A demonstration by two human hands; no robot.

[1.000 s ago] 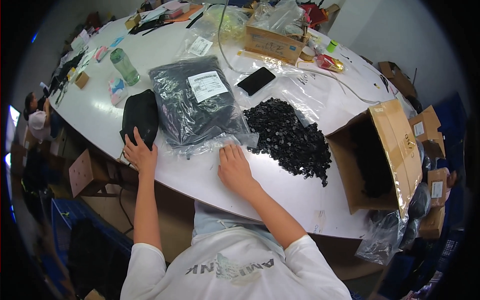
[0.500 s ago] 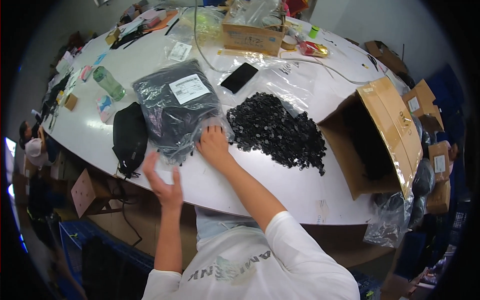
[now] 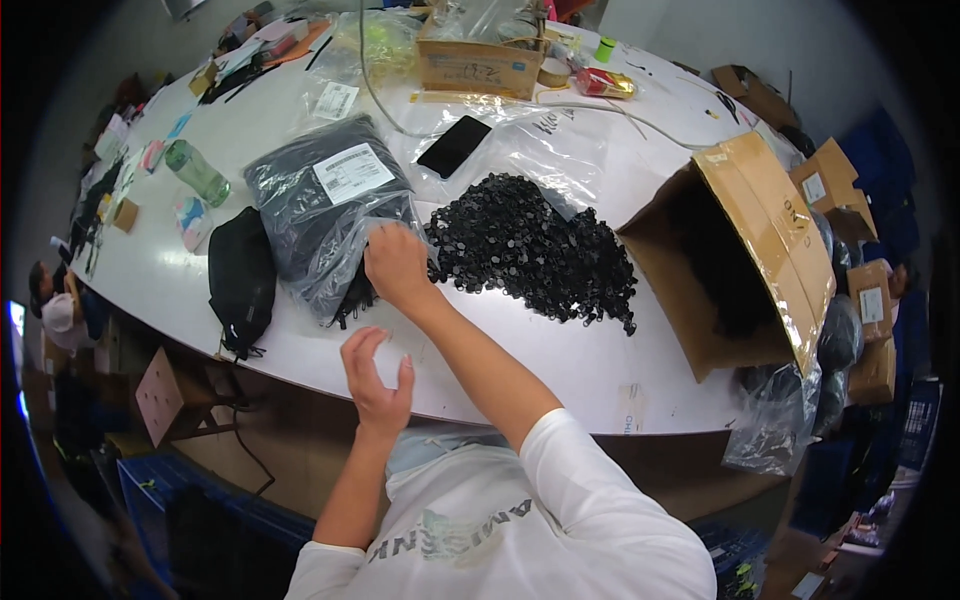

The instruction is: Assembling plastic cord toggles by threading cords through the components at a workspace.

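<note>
- Green bottle (image 3: pixel 198 172): lies left of the stuffed bag and a little beyond its middle.
- Black pouch (image 3: pixel 241 280): lies just beside the stuffed bag, on its left.
- Stuffed bag (image 3: pixel 290 195): clear plastic around dark contents, a white label (image 3: pixel 353 173) on top; it lies flat on the white table (image 3: pixel 660 395).
- Small black pieces (image 3: pixel 357 292): gathered at the stuffed bag's near right corner.
- Left hand (image 3: pixel 377 382): holds nothing, thumb and curved fingers wide apart, on the near side of the stuffed bag and not touching it.
- Right hand (image 3: pixel 397 262): fingers curled against the stuffed bag's right edge; the fingertips are hidden, so I cannot tell whether they pinch the plastic.
- Black phone (image 3: pixel 454 147): beyond and right of the stuffed bag.
- Black heap (image 3: pixel 530 250): right of the stuffed bag, many loose small parts.
- Cardboard box (image 3: pixel 775 230): farther right, its mouth facing the stuffed bag.
</note>
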